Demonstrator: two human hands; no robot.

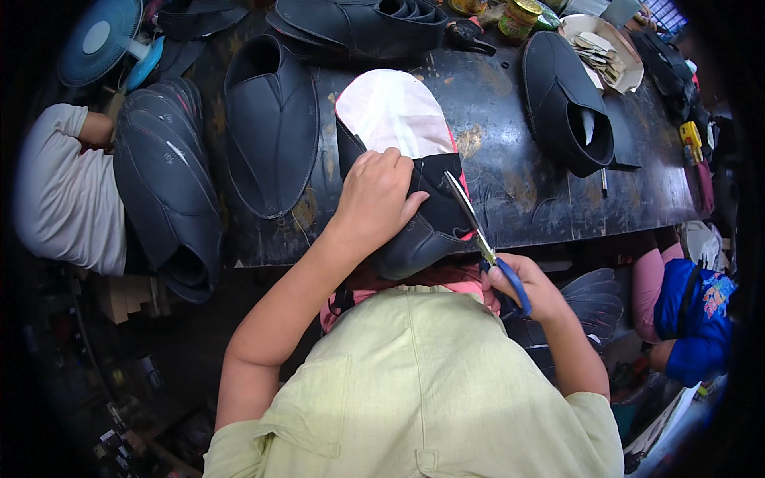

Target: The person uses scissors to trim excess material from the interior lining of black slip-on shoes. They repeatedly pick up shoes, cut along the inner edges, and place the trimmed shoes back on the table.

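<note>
A black shoe upper (pixel 418 243) lies at the table's near edge, its pale lining (pixel 394 107) facing up and a red edge showing along its side. My left hand (pixel 378 187) presses down on it, fingers curled over the black part where the pale lining ends. In my right hand (pixel 526 288) are scissors (pixel 480 225) with blue handles. Their long blades point up and to the left, lying along the upper's right edge. Whether the blades have any material between them, I cannot tell.
Stacked black uppers (pixel 167 183) stand at the left, with another upper (pixel 271 127) beside them. More uppers (pixel 358 28) lie at the back; one (pixel 562 99) sits right. A blue fan (pixel 100 40), tins (pixel 518 17) and a tray (pixel 633 76) of scraps surround. People sit at both sides.
</note>
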